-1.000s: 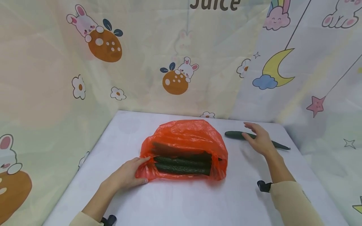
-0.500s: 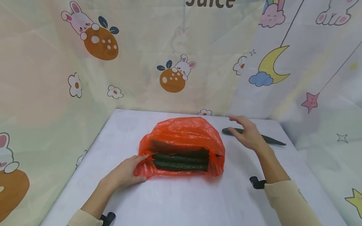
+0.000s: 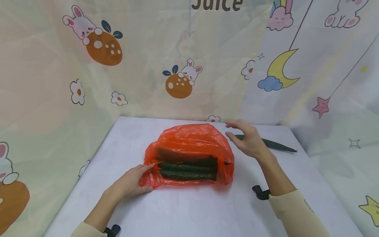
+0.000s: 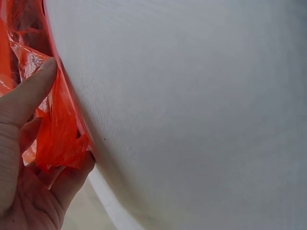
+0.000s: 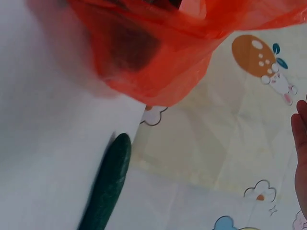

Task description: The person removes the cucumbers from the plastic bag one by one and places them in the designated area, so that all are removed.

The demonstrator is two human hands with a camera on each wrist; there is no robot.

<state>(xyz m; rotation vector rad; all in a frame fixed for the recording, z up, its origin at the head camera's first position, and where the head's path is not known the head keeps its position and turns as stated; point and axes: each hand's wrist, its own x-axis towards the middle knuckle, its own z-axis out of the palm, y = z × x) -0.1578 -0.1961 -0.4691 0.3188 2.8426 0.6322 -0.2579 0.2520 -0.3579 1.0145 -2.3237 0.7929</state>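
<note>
A red plastic bag (image 3: 192,136) lies on the table with its mouth facing me, and several dark green cucumbers (image 3: 188,174) show inside. My left hand (image 3: 130,182) holds the bag's left end; in the left wrist view its thumb (image 4: 36,88) and fingers lie on either side of the crumpled film. Another cucumber (image 3: 278,145) lies loose on the table, right of the bag. My right hand (image 3: 247,140) is over its left end, holding nothing, thumb and fingers spread apart, fingertips near the bag's upper right side. In the right wrist view this hand (image 5: 301,158) only shows at the edge.
The white table (image 3: 189,210) ends at a patterned cloth backdrop (image 3: 142,65), which also runs along both sides. A black wrist strap mount (image 3: 261,193) sits at the right wrist and another black mount (image 3: 113,230) at the left.
My right hand has moved left from above the loose cucumber's middle toward the bag. My left hand has stayed at the bag's left end. The view has shifted slightly.
</note>
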